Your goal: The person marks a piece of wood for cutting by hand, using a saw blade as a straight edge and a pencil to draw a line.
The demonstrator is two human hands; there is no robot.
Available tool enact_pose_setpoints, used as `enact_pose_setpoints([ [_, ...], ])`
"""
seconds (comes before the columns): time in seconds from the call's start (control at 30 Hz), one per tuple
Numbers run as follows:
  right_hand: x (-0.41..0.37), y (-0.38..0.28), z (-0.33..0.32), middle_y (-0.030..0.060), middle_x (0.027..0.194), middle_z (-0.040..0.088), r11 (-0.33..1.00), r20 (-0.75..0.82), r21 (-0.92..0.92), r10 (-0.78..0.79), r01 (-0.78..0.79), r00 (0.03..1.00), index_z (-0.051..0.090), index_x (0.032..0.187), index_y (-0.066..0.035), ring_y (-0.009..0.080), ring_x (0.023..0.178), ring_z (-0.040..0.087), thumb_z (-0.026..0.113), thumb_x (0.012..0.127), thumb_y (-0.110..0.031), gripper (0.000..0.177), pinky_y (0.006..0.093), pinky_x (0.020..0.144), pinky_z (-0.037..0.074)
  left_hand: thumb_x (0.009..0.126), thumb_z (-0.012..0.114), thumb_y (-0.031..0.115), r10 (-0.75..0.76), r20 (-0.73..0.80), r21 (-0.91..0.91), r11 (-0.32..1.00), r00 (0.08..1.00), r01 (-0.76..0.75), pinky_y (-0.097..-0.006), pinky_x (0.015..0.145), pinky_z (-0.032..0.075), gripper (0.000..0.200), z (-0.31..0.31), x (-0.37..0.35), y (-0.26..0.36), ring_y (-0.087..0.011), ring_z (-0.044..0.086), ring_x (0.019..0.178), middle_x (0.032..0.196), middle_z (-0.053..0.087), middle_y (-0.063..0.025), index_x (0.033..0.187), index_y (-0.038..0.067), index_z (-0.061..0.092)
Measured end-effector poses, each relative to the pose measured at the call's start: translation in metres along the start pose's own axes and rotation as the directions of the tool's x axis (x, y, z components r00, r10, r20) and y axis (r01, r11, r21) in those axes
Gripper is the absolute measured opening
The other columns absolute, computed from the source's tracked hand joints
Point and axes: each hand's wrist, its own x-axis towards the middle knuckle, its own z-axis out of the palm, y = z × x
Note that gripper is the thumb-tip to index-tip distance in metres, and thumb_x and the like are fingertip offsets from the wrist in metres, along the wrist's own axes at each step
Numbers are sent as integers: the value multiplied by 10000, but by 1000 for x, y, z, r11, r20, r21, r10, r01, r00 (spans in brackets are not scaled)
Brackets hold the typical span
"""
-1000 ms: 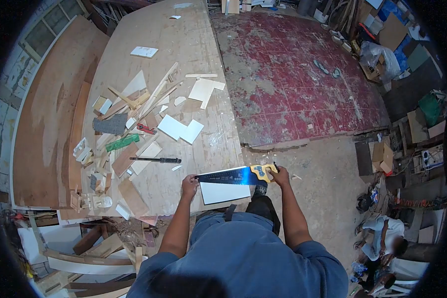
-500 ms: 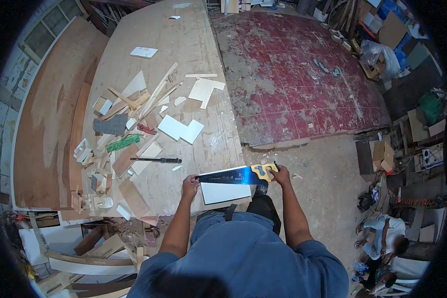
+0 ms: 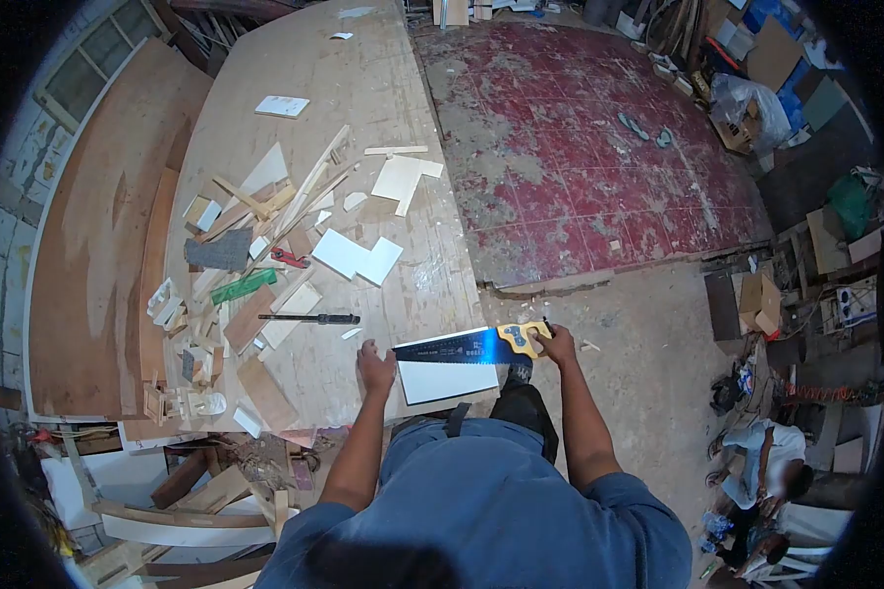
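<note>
A hand saw (image 3: 452,349) with a dark blade and a yellow handle lies across a white board (image 3: 447,384) at the table's near edge. My right hand (image 3: 561,346) is closed around the saw's handle. Beside the tip of the blade is my left hand (image 3: 376,369), its fingers apart and nothing held in them. The blade runs nearly level from left to right, over the far part of the board.
Left of the board, the wooden table (image 3: 417,250) carries a black pen-like tool (image 3: 309,318), white L-shaped offcuts (image 3: 358,257), a green piece (image 3: 244,286) and several wood scraps. Two people (image 3: 771,471) are at the lower right. Sandals (image 3: 646,131) lie on the red floor.
My left hand has let go of the blade's tip, and its fingers have spread. The saw and my right hand have hardly moved.
</note>
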Motion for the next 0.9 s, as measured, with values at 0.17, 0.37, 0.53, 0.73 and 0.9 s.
enact_pose_setpoints([
  [0.17, -3, -5, -3, 192, 955, 728, 1000, -5, -9, 1, -1, 1000, 731, 1020, -43, 345, 895, 710, 774, 755, -516, 544, 432, 802, 543, 788, 701, 206, 202, 7, 117, 973, 979, -201, -513, 1052, 360, 592, -3, -12, 66, -359, 417, 1299, 1329, 484, -189, 1314, 30, 493],
  [0.37, -11, -17, -10, 195, 911, 729, 1000, 18, -14, 14, -14, 1000, 729, 994, -39, 350, 853, 713, 767, 759, -548, 562, 422, 774, 543, 830, 683, 341, 274, 177, 131, 945, 945, -299, -599, 1152, 167, 821, 45, -50, 119, -445, 198, 1441, 1521, 256, -291, 1465, -22, 310],
  [0.53, -7, -12, -7, 154, 809, 715, 997, -56, -7, -73, 73, 996, 721, 937, -32, 280, 742, 700, 814, 734, -420, 447, 407, 689, 530, 907, 581, 459, -245, 62, 270, 937, 968, 220, -649, 1163, 34, 952, 81, -40, 121, -484, -54, 1490, 1589, -54, -343, 1520, -78, 89],
  [0.73, -5, -11, -11, 188, 949, 725, 999, 3, 34, -33, 32, 999, 718, 1021, -43, 339, 894, 708, 787, 760, -450, 488, 425, 786, 542, 925, 574, 454, -502, -166, 236, 816, 849, 528, -661, 1157, 54, 954, 107, -30, 127, -478, -47, 1493, 1598, -46, -330, 1531, -58, 44],
  [0.9, -3, -14, -15, 162, 902, 723, 998, 61, 66, -2, -2, 998, 711, 1001, -37, 299, 837, 707, 808, 751, -390, 443, 402, 752, 537, 972, 404, 576, -692, -361, 192, 601, 626, 776, -712, 1126, 69, 950, 135, -24, 113, -447, -65, 1504, 1613, -95, -292, 1543, -55, -18],
])
